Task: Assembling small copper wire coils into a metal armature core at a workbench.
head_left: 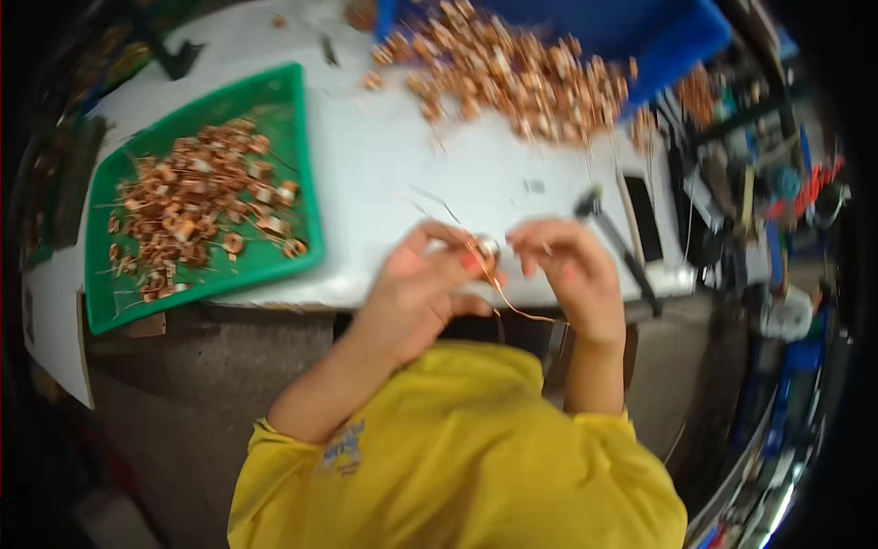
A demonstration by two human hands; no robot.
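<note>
White worktop (366, 197) is spanning the scene, its near edge running just in front of the wearer's yellow shirt (457, 448). Blue bin (681, 46) is standing at the far side; a loose pile of copper coils (521, 87) is spreading from its near side onto the worktop. Green tray (313, 183) is sitting on the left, holding a second heap of coils (197, 197), wires sticking out at all angles. On the right, a dark long-handled tool (625, 249) is lying slantwise beside a dark flat slab (644, 218).

Hands: left hand (421, 279) is pinching one coil (487, 256) between thumb and fingers, above the near edge of the worktop. Right hand (576, 274) is hovering just right of it, fingers bent, not visibly touching the coil; blur is hiding whether they are pinching a fine wire. One pair of wire ends (439, 201) is pointing far and left; a copper wire (523, 314) is curving near and right.

Handling notes (judgement): left hand is best gripping the coil body, not the windings, firmly without crushing. Right fingers should be working one wire at a time, close to the coil, easing rather than tugging; thin wire is probably kinking or snapping easily. Watch the crossing wires for tangling.
</note>
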